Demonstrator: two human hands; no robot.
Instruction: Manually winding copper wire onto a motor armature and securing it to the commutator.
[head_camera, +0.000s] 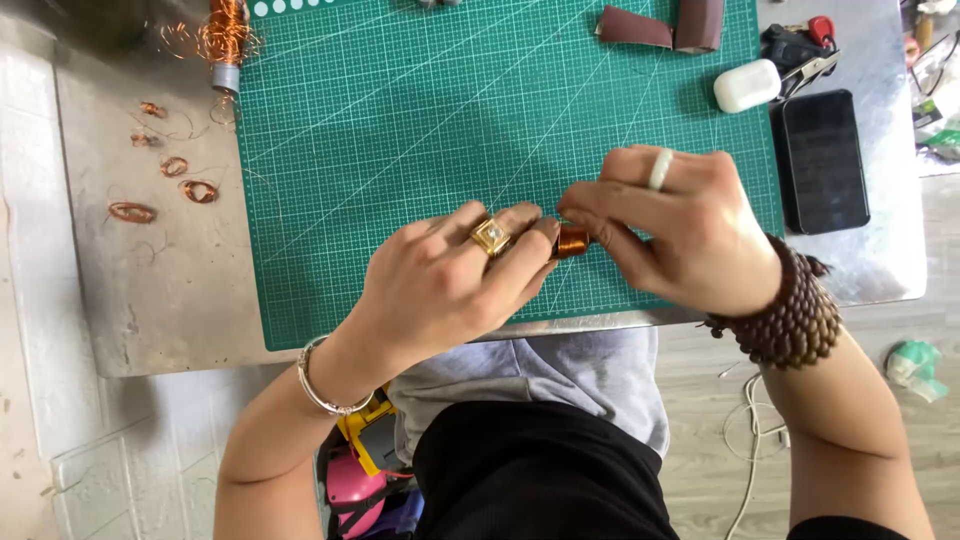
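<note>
While both hands pinch the little copper coil (573, 241) over the green cutting mat (400, 150) — left hand (450, 280) at 9 o'clock, right hand (680, 235) at 3 — a slack grip could probably let the windings spring loose, like the scraps (165, 185) at 10 o'clock on the table (160, 290).

Most of the copper coil (573, 241) is hidden between the fingertips of the left hand (440, 285) and the right hand (680, 235); only a short band shows, and what it is wound on cannot be told. At the far edge, the wire spool (226, 40) and the two brown sandpaper rolls (665, 25) are cut off. Near the lap, the yellow and pink tools (362, 460) are mostly covered by the left forearm.
</note>
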